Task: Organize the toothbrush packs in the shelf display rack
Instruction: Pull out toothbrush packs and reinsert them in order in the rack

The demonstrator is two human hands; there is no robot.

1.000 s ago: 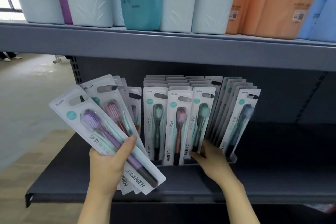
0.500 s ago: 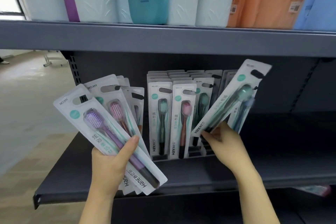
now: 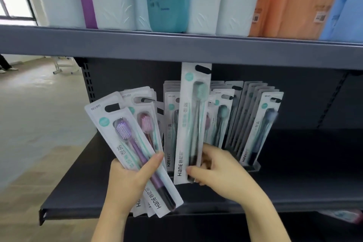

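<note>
My left hand (image 3: 127, 180) grips a fan of several toothbrush packs (image 3: 125, 137); the front one shows a purple brush, the one behind it a pink brush. My right hand (image 3: 222, 173) pinches the bottom of one green-brush pack (image 3: 193, 120) and holds it upright in front of the display rack (image 3: 253, 167). Rows of packs stand in the rack behind it, with a blue-brush pack (image 3: 263, 127) at the front of the right row. The rack's middle rows are partly hidden by the held pack.
The rack sits on a dark grey shelf (image 3: 304, 167) with bare surface to its right. The shelf above (image 3: 176, 47) carries white, teal, orange and blue bags (image 3: 231, 0). An aisle floor (image 3: 35, 108) lies to the left.
My right hand pulled the green-brush pack out of the rack's right side, swung it from tilted to upright and carried it left to the middle. My left hand kept its fan of packs.
</note>
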